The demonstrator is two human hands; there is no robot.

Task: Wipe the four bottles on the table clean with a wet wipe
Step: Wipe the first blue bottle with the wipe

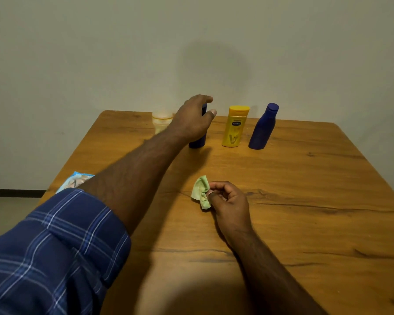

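Now left hand [192, 119] reaches around dark bottle [198, 142]; right hand [228, 198] pinches wipe [200, 192].

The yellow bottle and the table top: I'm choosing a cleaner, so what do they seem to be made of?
The yellow bottle looks like opaque plastic with a smooth, slightly glossy skin and a printed label. The table shows brown grain streaks and dark knots, so wood or a wood-look laminate; the picture cannot settle which. Its finish is matte.

Four bottles [234, 126] line the table's [305, 189] far edge; wipe [200, 192] nearer.
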